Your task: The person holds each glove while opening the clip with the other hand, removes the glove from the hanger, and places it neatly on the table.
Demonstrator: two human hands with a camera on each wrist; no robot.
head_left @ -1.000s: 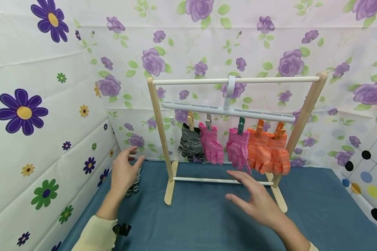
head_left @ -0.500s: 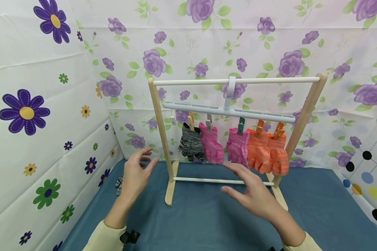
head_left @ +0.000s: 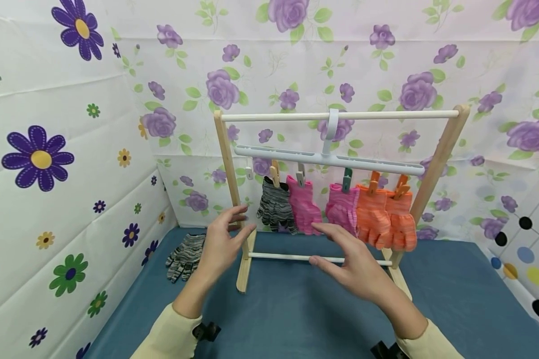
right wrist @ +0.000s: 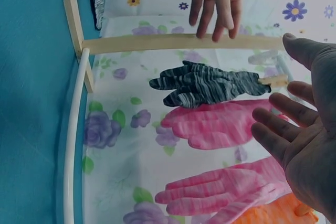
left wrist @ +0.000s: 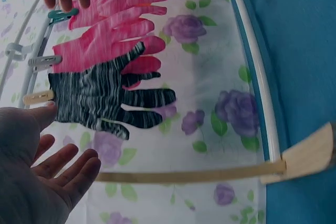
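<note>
My left hand (head_left: 222,244) is held in the air in front of the rack's left post, fingers relaxed and holding nothing. My right hand (head_left: 352,264) hovers before the pink gloves, also with nothing in its loosely bent fingers. From the white hanger (head_left: 278,154) hang a black-and-grey striped glove (head_left: 275,204), a pink glove (head_left: 303,207), a second pink glove (head_left: 343,207) and a pair of orange gloves (head_left: 384,219), each pinned by clothespins. At the hanger's left end a white clothespin (head_left: 249,172) hangs with no glove. Another striped glove (head_left: 185,257) lies on the table, partly behind my left hand.
A wooden rack with a white top bar (head_left: 278,117) carries the hanger. Its lower bar (head_left: 287,257) and wooden feet rest near the blue tabletop (head_left: 278,319). Flowered cloth walls (head_left: 269,65) close off the back and left side.
My left hand has moved right, from over the striped glove on the table to the rack's left post, uncovering that glove. My right hand has shifted slightly left and up.
</note>
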